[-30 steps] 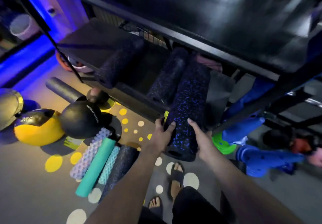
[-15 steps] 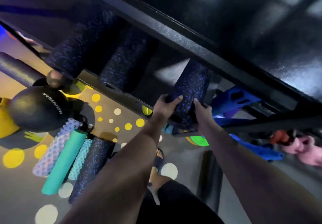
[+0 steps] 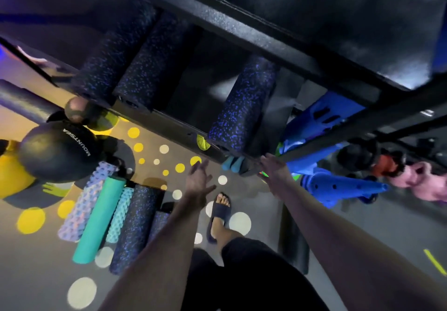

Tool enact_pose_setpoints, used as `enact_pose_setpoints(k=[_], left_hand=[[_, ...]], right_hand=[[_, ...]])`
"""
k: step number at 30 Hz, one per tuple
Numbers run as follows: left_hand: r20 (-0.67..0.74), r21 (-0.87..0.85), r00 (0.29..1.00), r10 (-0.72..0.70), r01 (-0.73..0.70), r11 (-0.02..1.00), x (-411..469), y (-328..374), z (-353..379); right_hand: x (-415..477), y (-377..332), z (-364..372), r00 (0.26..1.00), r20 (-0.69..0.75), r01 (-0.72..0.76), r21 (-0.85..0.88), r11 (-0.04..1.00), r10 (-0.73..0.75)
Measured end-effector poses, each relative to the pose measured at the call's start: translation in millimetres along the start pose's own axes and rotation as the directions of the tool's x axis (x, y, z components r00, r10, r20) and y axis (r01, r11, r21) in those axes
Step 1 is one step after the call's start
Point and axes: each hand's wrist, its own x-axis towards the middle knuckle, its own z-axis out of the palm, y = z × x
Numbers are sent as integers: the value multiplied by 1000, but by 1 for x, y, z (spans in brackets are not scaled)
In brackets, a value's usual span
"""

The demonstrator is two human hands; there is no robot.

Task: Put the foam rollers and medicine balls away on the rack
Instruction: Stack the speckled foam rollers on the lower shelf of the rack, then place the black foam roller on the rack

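**Head view: rack shelf and floor, read left to right.**

At the far left of the floor (image 3: 36,274) lie a yellow medicine ball (image 3: 9,177) and, just beside it, a black medicine ball (image 3: 58,151). Beyond them are a small brown ball (image 3: 77,109) and a plain dark roller (image 3: 21,102). None of these is shelved.

Next, 5 rollers lie side by side on the floor. They are a lavender ridged roller (image 3: 84,201), a teal smooth roller (image 3: 99,218), a pale teal ridged roller (image 3: 121,214), a long speckled roller (image 3: 135,226) and a short speckled roller (image 3: 158,223), which is partly hidden by the left forearm.

Above them, toward the left end of the rack shelf (image 3: 174,122), the first shelved roller (image 3: 113,56) and second shelved roller (image 3: 150,68) lie touching, with their near ends at the front edge.

The left hand (image 3: 198,180) hangs below that front edge, fingers spread and grasping nothing. The third shelved roller (image 3: 242,107) lies toward the shelf's right end, well apart from the pair, with its near end at the front edge.

The right hand (image 3: 273,168) is likewise released, fingers straight, just under that roller's end — whether it touches the shelf edge cannot be told. Blue moulded pieces (image 3: 338,184) sit at lower right.

Progress, as judged: 3 rollers are stowed, while at least 6 rollers and 2 medicine balls are left — well under half done.
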Motion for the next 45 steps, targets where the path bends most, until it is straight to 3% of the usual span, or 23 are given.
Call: enact_pose_setpoints(k=[4,10,14,18,24,28,31,33,37,40,42,45], left_hand=[[29,111,997,78,-80,991,-47,-23,-19],[265,240,959,102,-168,956,-119,-64,-20],[301,427,953,35,-167,889,-139,-119,6],[352,510,933,-72,-127,851,-171,-181,36],[263,499,964,-39,-101,861,-190,-257,103],[274,436,953,-127,-6,900,-177,-345,167],[262,461,941,-215,74,884,-161,-410,211],[253,379,941,-226,118,918,-149,-450,228],[251,274,921,-298,228,934,-89,-521,231],[163,341,923,-349,279,898,-13,-579,226],[51,422,946,-319,269,866,43,-612,223],[-41,457,967,-252,242,856,148,-667,218]], right_hand=[[-59,32,-9,978,-208,33,28,999,-27],[-154,107,-47,968,-250,3,-18,1000,-8],[-191,151,-95,949,-314,-23,-79,997,-3],[-224,186,-161,935,-353,-72,-118,990,26],[-235,246,-280,951,-308,-75,-208,975,8],[-258,267,-365,951,-309,-67,-238,969,-10],[-246,304,-422,880,-474,-122,-180,976,23],[-227,334,-446,846,-525,-183,-115,976,97],[-159,396,-461,835,-525,-273,-130,953,167],[-87,463,-477,832,-513,-319,-131,938,211],[-39,506,-486,847,-480,-368,-219,903,229],[53,553,-497,893,-427,-313,-362,878,143]])
